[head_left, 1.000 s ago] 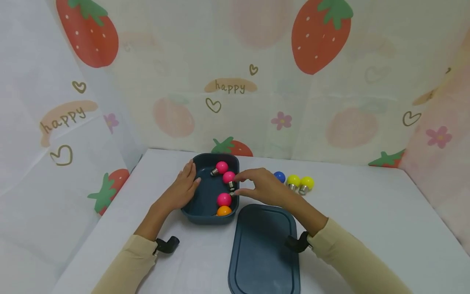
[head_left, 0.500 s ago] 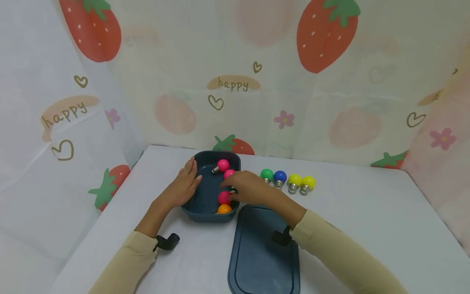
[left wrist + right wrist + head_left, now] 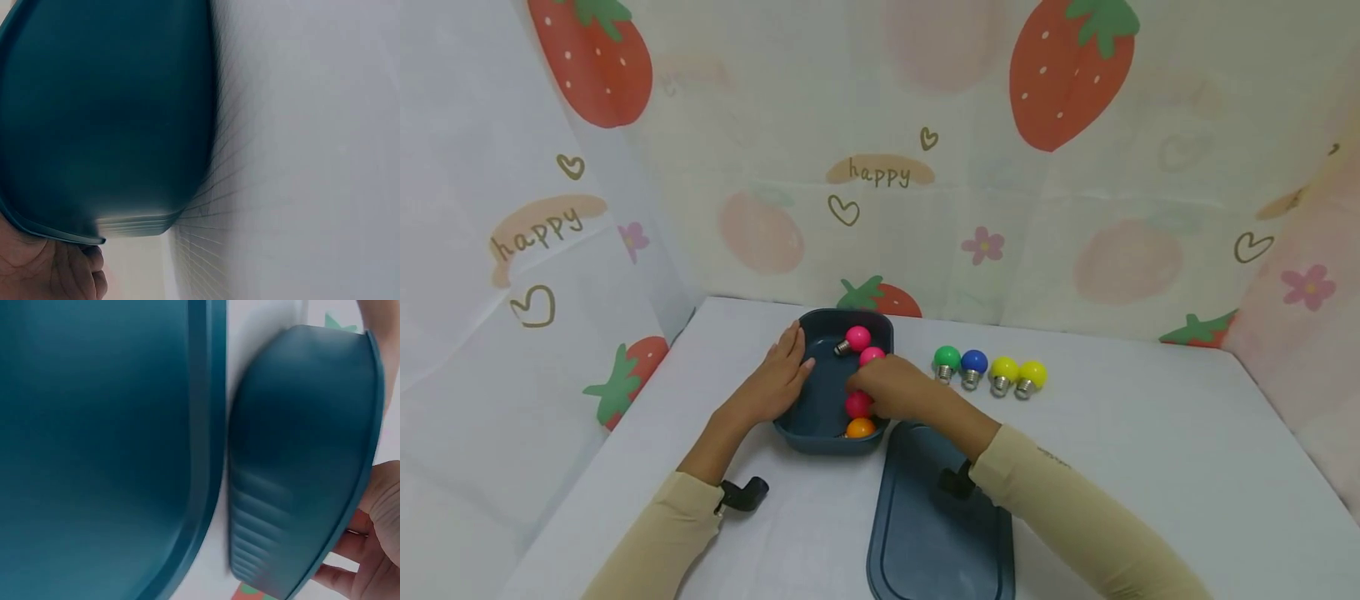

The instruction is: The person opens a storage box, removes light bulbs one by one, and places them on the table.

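Inside the dark blue rectangular container (image 3: pixel 832 447) lie pink light bulbs, one at the back (image 3: pixel 858 337), another pink bulb (image 3: pixel 872 356) partly covered by my right hand, and a third pink bulb (image 3: pixel 857 405) by its thumb side. An orange bulb (image 3: pixel 861 428) sits in the near right corner. My left hand (image 3: pixel 773 379) rests along the container's left rim, fingers extended, thumb over the inside. Reaching across the right rim, my right hand (image 3: pixel 895 386) has its fingers bent down among the pink bulbs. Its fingertips are hidden, so I cannot tell whether they pinch one.
On the white table, a green bulb (image 3: pixel 947 359), a blue bulb (image 3: pixel 973 362) and two yellow bulbs (image 3: pixel 1033 375) stand in a row right of the container. A matching dark blue lid (image 3: pixel 943 533) lies in front, under my right forearm. A strawberry-print cloth (image 3: pixel 985 200) hangs behind.
My right hand has moved left and further into the container, its fingers now bent down over the bulbs. The green bulb has come into sight. My left hand stays at the rim.
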`<state>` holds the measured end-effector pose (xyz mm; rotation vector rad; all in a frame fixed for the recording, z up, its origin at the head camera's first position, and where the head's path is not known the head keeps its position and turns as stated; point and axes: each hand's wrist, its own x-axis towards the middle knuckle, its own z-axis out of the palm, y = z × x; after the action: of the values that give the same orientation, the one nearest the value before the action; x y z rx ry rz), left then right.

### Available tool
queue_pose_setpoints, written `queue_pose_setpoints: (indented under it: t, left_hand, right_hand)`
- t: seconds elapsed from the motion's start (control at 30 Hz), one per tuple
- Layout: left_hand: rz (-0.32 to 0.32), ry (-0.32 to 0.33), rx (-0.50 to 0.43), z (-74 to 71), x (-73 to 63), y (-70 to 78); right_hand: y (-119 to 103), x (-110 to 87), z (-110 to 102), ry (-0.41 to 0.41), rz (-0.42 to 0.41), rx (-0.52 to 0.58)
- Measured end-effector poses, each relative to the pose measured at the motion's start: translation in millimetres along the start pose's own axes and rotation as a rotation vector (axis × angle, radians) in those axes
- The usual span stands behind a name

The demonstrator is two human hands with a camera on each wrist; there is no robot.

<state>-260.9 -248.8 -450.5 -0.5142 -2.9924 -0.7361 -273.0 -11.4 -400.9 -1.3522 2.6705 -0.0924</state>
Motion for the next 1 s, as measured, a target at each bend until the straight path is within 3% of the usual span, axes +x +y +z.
queue_pose_setpoints:
  t: [0.37,0.83,1.0]
  left_hand:
    - [0.0,0.014,0.011,-0.2,0.0,0.5]
    - [-0.005,0.003,-0.001,-0.8,-1.0,-0.1]
    - [-0.008,0.0,0.003,-1.1,-1.1,0.7]
  right_hand:
    - [-1,5.3,7,0.019,0.019,0.007]
    - [-7,-9.8,5,0.273,-0.105,0.062]
    - [-9,-21.2,-2,0.321,-0.095,0.067]
